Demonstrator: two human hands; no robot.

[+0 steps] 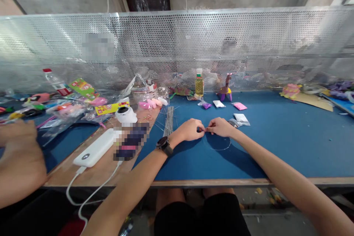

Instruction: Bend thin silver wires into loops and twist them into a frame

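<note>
As left hand (193, 129) and right hand (221, 127) pinch thin wire (220, 150), it loops out — on their near side.

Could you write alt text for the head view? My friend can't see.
A person's left hand and right hand pinch a thin curved wire over a blue tabletop. Beyond stand a bottle of yellow liquid and a colourful animal figure.

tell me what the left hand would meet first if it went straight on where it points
Most likely the right hand: the left hand points across at it and the two look close, though whether they touch is unclear.
</note>
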